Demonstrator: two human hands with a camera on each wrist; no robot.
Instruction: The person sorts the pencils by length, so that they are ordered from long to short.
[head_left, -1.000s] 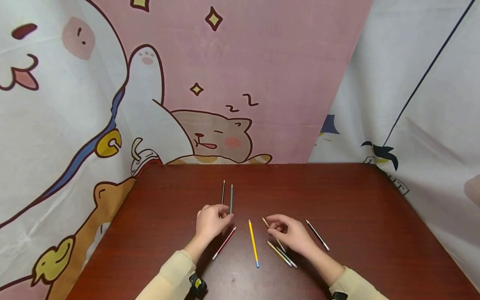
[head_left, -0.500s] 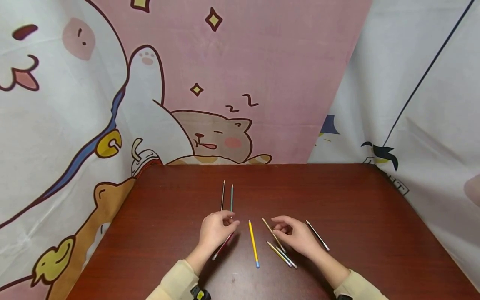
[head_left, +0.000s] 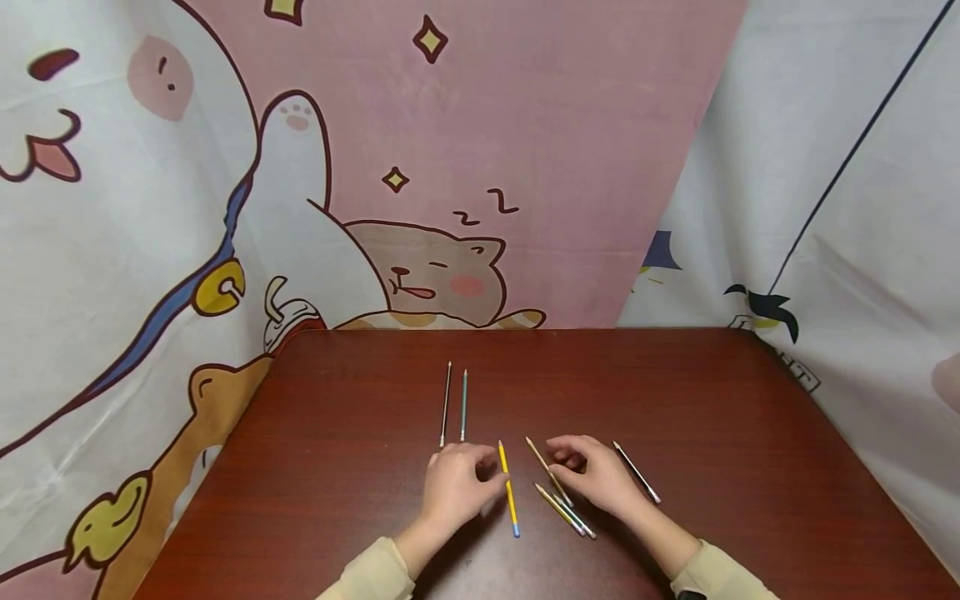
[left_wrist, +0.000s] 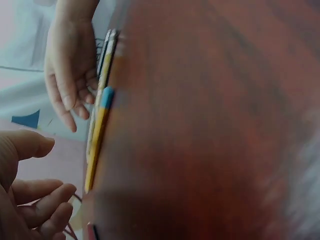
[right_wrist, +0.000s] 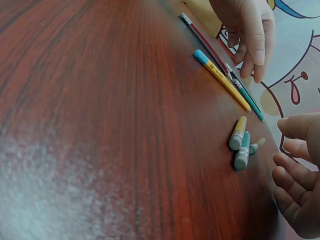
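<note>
My left hand [head_left: 461,486] hovers beside the yellow pencil [head_left: 510,500] with the blue end, its thumb overlapping that pencil in the head view. In the left wrist view its fingers [left_wrist: 47,207] are loosely bent around nothing. My right hand [head_left: 603,479] is by a gold pencil [head_left: 542,457], and nothing shows in its grasp; the right wrist view has its fingers [right_wrist: 295,175] relaxed. Below the gold pencil lie another yellow pencil [head_left: 557,507] and a green one [head_left: 579,520], close together. A dark red pencil [right_wrist: 202,40], seen in the right wrist view, is hidden by my left hand in the head view.
A black pencil [head_left: 446,404] and a teal pencil [head_left: 464,404] lie side by side farther back on the brown table [head_left: 337,400]. Another black pencil [head_left: 634,469] lies right of my right hand. Printed cloth [head_left: 570,150] hangs behind the table.
My left hand has moved right and nearer, from the black and teal pencils, over the red pencil, to beside the yellow one. My right hand has drawn slightly right, off the gold pencil.
</note>
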